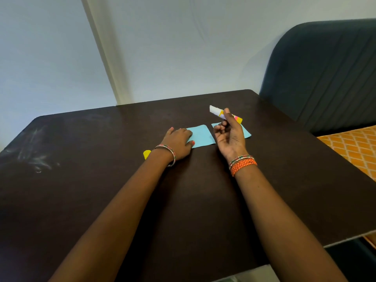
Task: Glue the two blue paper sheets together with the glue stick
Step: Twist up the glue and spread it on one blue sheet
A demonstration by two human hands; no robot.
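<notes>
Wide dark brown wooden table (85, 180) fills the view. On it, two light blue square paper sheets lie side by side with a narrow gap: the left sheet (202, 136) and the right sheet (245, 132). Left hand (179, 142) lies flat, fingers spread, pressing the left sheet's edge. Right hand (228, 135) hovers above, curled around the uncapped yellow-and-white glue stick (218, 113). Small yellow cap (146, 154) sits beside the left wrist.

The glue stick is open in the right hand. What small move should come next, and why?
Probably lower the glue stick onto the left blue sheet and start spreading. The right hand holds it uncapped above the table, its yellow cap lies aside, and the left hand is pinning that sheet.
</notes>
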